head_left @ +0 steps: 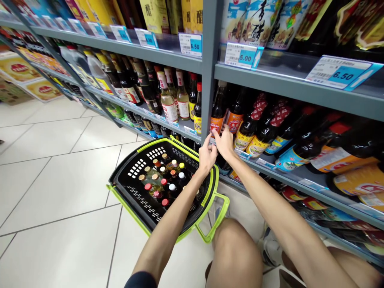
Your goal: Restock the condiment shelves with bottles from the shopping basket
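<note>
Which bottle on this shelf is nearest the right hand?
The dark bottle with an orange label, first in the row beside the shelf upright; the right hand reaches it, the next bottle stands farther off.

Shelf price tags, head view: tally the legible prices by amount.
6.50 price tags: 2
5.00 price tag: 1
Total: 3
Tags farther along the shelf are too small to read.
</note>
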`<state>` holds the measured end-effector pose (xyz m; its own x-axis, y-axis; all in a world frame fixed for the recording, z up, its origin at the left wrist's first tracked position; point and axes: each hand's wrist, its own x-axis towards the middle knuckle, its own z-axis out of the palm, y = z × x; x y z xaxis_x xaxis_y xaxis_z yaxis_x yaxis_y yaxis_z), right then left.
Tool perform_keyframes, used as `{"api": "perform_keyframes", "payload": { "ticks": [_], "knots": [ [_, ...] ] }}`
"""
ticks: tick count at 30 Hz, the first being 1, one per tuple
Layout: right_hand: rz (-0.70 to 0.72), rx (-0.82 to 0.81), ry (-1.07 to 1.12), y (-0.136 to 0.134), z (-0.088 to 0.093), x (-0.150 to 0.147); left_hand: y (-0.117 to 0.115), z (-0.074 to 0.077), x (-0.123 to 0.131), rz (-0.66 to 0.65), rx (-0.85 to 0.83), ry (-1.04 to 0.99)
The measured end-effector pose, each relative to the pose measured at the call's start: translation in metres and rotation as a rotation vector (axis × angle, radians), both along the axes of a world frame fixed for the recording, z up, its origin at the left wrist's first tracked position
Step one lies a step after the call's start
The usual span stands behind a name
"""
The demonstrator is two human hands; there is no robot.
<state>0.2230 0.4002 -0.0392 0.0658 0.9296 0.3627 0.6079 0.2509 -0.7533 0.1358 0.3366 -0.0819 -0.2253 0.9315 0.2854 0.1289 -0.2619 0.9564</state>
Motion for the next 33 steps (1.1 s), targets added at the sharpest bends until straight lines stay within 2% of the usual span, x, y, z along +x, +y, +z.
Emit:
{"api": "perform_keyframes", "payload": {
  "ticks": [4, 6, 9, 11, 15, 18, 23, 33],
  "knots": [
    [0.020, 0.042, -0.194, -0.018, -0.001, 0.012, -0.008, -0.005, -0.010, 0.124, -0.015, -0.012],
    [0.051, 0.039, -0.347, -0.027, -0.001, 0.021, -0.008, -0.006, -0.016, 0.166, -0.043, 0.080],
    [0.096, -0.025, -0.516, -0.034, 0.000, 0.031, 0.003, -0.004, -0.026, 0.170, -0.052, 0.322],
    [0.111, -0.065, -0.571, -0.036, 0.001, 0.034, 0.014, 0.002, -0.033, 0.136, -0.033, 0.539],
    [0.095, -0.116, -0.629, -0.036, 0.005, 0.036, 0.035, 0.023, -0.043, -0.016, -0.046, 0.978],
    [0.093, -0.148, -0.657, -0.035, 0.006, 0.036, 0.041, 0.038, -0.046, -0.053, -0.091, 1.152],
    [0.100, -0.156, -0.669, -0.036, 0.007, 0.038, 0.040, 0.050, -0.047, -0.085, -0.088, 1.232],
    [0.092, -0.146, -0.683, -0.035, 0.010, 0.038, 0.037, 0.046, -0.046, -0.089, -0.094, 1.260]
  ]
}}
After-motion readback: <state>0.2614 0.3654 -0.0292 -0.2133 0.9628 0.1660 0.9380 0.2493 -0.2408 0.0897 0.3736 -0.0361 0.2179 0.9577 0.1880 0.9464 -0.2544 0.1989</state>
